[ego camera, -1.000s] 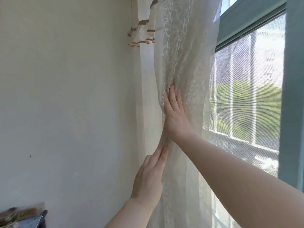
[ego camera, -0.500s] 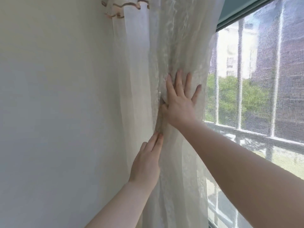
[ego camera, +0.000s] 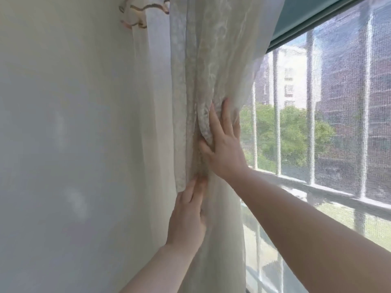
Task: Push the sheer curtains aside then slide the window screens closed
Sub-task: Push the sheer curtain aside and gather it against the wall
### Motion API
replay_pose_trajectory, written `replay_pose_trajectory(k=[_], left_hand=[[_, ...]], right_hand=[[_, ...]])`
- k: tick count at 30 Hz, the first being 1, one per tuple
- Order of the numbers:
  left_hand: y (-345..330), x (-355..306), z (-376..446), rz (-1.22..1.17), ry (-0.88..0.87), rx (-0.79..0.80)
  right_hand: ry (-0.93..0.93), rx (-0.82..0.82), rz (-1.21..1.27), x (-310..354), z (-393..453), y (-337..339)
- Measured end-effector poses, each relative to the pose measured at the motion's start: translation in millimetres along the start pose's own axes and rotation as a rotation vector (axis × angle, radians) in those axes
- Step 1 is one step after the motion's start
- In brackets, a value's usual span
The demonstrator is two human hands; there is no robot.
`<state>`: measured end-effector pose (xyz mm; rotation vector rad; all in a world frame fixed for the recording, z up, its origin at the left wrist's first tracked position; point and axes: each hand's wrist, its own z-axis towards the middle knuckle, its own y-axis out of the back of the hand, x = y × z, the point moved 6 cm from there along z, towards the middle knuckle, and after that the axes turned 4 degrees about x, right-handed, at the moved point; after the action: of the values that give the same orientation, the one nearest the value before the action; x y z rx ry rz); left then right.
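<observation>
Two hands (ego camera: 222, 151) (ego camera: 188, 218) flat against one sheer curtain (ego camera: 213, 66)

Plain pale wall (ego camera: 63, 144) on the left, softly lit. Teal window frame (ego camera: 313, 20) top right. Bright daylight outside: green trees (ego camera: 296, 140), possibly apartment blocks (ego camera: 347, 85).

A plain off-white painted wall (ego camera: 63, 144) filled the left side. The bunched cream sheer curtain (ego camera: 215, 60) hung against it, beside the teal window frame (ego camera: 306, 20).
</observation>
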<state>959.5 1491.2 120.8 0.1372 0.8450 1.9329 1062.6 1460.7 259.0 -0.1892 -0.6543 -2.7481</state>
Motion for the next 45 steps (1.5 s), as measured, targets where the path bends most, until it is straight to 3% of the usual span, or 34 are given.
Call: replay_pose_trajectory(k=[9,14,21,26,38,45], left_hand=[[-7,32,19,0.015,0.23,-0.125],[-3,33,24,-0.12,0.095,-0.213],[-4,41,28,0.039,0.013,-0.214],[-10,47,37,0.134,-0.107,-0.174],[-27,109,89,0.217,-0.011,-0.07],[-36,180,122,0.209,-0.033,-0.047]], right_hand=[[0.159,0.007,0.077,12,29,-31],[0.262,0.037,0.166,22,37,-49],[0.358,-0.007,0.095,20,51,-57],[0.317,0.022,0.055,6,68,-69],[0.29,0.116,0.035,-27,115,-154],[0.257,0.063,0.051,-32,152,-212]])
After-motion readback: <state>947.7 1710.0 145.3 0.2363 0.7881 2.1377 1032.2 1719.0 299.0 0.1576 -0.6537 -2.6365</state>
